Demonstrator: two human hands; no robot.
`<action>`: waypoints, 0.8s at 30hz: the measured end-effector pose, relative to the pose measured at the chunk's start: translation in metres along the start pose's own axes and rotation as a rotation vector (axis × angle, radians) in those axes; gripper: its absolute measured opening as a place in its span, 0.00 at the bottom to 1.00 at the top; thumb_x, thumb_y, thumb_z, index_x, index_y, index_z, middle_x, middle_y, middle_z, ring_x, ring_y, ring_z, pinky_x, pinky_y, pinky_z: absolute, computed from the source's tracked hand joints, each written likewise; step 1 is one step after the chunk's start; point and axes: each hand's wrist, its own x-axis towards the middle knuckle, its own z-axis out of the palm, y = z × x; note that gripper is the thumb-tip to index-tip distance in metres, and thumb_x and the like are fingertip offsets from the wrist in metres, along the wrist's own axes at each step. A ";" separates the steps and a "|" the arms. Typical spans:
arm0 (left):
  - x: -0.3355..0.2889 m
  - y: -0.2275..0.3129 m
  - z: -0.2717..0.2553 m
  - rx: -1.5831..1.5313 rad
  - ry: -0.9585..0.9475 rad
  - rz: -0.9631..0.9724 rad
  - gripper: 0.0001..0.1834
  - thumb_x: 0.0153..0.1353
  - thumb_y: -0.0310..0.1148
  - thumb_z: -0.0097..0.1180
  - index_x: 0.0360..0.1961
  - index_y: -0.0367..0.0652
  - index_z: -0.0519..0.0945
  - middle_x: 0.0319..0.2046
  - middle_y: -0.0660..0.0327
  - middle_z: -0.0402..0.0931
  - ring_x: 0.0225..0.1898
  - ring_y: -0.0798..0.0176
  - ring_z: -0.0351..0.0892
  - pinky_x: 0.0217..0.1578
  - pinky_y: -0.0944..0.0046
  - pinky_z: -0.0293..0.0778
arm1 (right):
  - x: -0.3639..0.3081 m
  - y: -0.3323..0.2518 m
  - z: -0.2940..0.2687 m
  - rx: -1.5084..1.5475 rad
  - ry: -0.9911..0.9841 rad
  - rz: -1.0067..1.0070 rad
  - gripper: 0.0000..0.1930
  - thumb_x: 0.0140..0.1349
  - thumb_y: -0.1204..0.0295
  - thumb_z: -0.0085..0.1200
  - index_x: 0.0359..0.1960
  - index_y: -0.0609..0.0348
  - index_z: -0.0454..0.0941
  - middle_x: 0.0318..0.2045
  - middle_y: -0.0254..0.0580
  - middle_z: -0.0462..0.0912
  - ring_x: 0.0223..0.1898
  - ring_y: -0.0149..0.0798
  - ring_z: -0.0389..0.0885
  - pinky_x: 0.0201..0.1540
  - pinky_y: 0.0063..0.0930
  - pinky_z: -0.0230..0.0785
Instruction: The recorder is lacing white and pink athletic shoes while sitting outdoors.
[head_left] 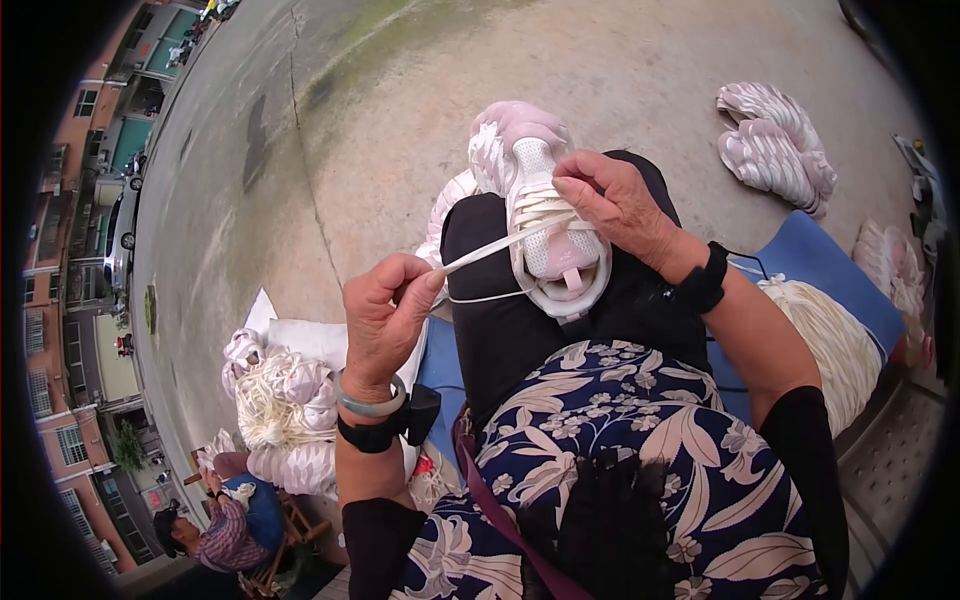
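Observation:
A pale pink and white sneaker [564, 250] rests on my lap, its heel opening toward me and its toe pointing away. White lace crosses its upper part in several rows. My left hand [388, 315], left of the shoe, pinches a white shoelace [497, 247] between thumb and finger. That lace runs taut up to the eyelets, and a thinner loop hangs slack below it. At the right row of eyelets my right hand [622, 205] is closed, thumb against fingers; whatever is between them is hidden.
Stacked pale shoe uppers [775, 150] lie on the concrete at right. A bundle of cream laces [825, 340] sits on blue cloth [835, 265] beside my right arm. More laces and shoes [285, 400] are piled at left. Another person [230, 530] sits at lower left.

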 end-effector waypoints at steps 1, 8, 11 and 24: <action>0.003 0.012 0.002 0.051 -0.023 0.095 0.07 0.59 0.26 0.59 0.26 0.35 0.76 0.19 0.70 0.70 0.21 0.77 0.63 0.21 0.75 0.60 | 0.006 -0.012 0.008 -0.055 -0.026 -0.124 0.11 0.62 0.64 0.49 0.33 0.59 0.76 0.24 0.44 0.77 0.27 0.42 0.76 0.35 0.29 0.69; 0.021 0.035 0.014 0.117 -0.066 0.273 0.04 0.58 0.25 0.59 0.27 0.36 0.77 0.17 0.69 0.68 0.20 0.76 0.63 0.20 0.73 0.60 | 0.006 -0.088 0.000 0.460 -0.502 0.061 0.14 0.67 0.63 0.46 0.35 0.62 0.77 0.19 0.29 0.72 0.22 0.22 0.70 0.25 0.17 0.62; 0.019 0.027 0.011 0.021 -0.062 0.167 0.05 0.59 0.26 0.58 0.30 0.34 0.79 0.20 0.71 0.70 0.22 0.77 0.63 0.22 0.76 0.59 | 0.000 -0.094 -0.048 0.595 -0.320 0.031 0.11 0.66 0.70 0.47 0.40 0.65 0.78 0.19 0.26 0.71 0.20 0.17 0.65 0.23 0.11 0.58; 0.027 -0.040 0.055 -0.040 0.059 -0.084 0.04 0.59 0.24 0.56 0.28 0.34 0.79 0.18 0.68 0.71 0.22 0.77 0.65 0.22 0.74 0.63 | -0.024 -0.058 -0.242 0.830 0.153 -0.216 0.16 0.68 0.76 0.40 0.54 0.74 0.61 0.24 0.32 0.63 0.21 0.23 0.55 0.29 0.18 0.52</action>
